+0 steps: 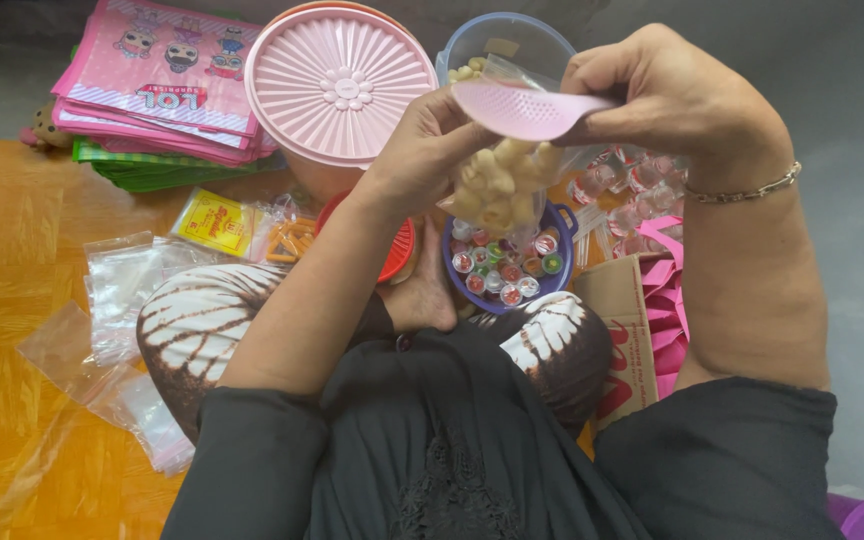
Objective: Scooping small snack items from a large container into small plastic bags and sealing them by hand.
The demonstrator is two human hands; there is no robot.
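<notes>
The left hand point(422, 150) pinched a clear bag point(497, 185) part-filled with pale snacks while the right hand point(667, 95) gripped a pink scoop point(522, 108) at its mouth, empty bags point(127, 290) waiting left.

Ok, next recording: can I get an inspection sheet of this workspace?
Surface: orange mat on grey floor.
Job's things: clear bag of pale snacks; pink scoop.
Clutter: pink lid, purple bowl of small jelly cups, empty clear bags, pink printed bags, cardboard box.
Hands: left hand holds the snack bag; right hand holds the scoop over it.
Cables: nothing seen.
Surroundings: person's lap, dark clothing.
</notes>
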